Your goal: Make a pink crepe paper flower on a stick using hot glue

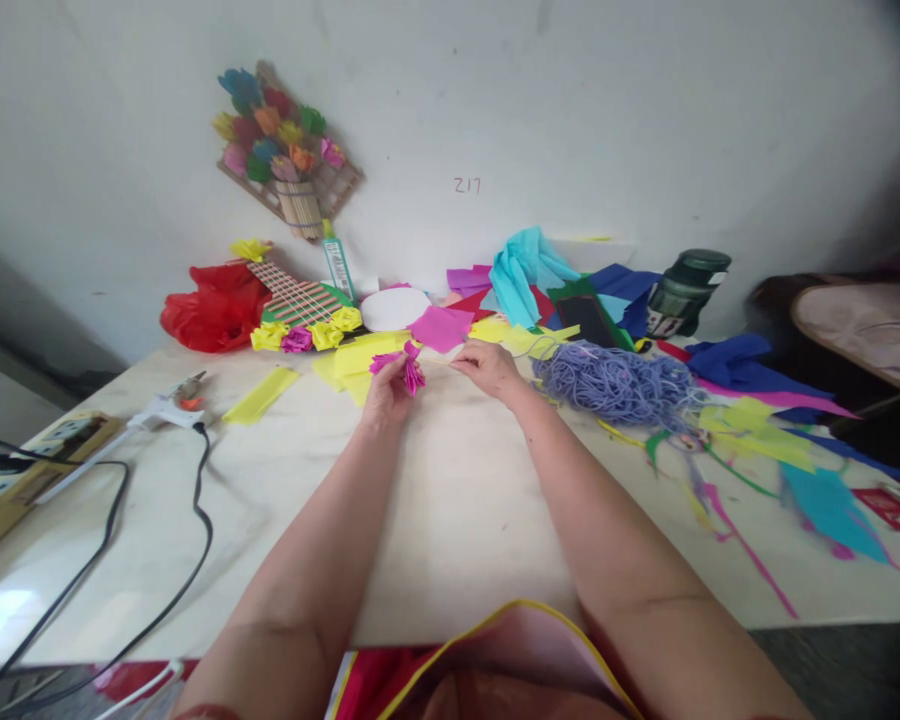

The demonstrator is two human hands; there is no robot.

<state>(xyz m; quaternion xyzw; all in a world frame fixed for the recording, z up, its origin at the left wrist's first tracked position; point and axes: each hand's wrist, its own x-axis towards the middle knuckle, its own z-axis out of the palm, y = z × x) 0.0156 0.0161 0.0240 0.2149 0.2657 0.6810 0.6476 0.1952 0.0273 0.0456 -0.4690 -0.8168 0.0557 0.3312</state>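
Observation:
My left hand [391, 395] is closed around a ruffled magenta paper flower [412, 375], its petals sticking out past the fingertips. A little to the right, my right hand [489, 368] pinches with thumb and forefinger; what lies in the pinch is too thin and pale to name. Just behind both hands lies a square of magenta paper [441, 328]. Yellow paper sheets [352, 362] are under and behind the left hand. Beside my right wrist sits a heap of purple yarn [619, 385], with a loose strand running out near the hand.
A glue gun [169, 410] and a power strip [37, 465] with black cords lie at left. Behind stand a red plastic bag [214, 310], a flower-trimmed stick craft [300, 300], a glue bottle [337, 265] and a dark green jar [686, 293]. Paper scraps [832, 510] cover the right side.

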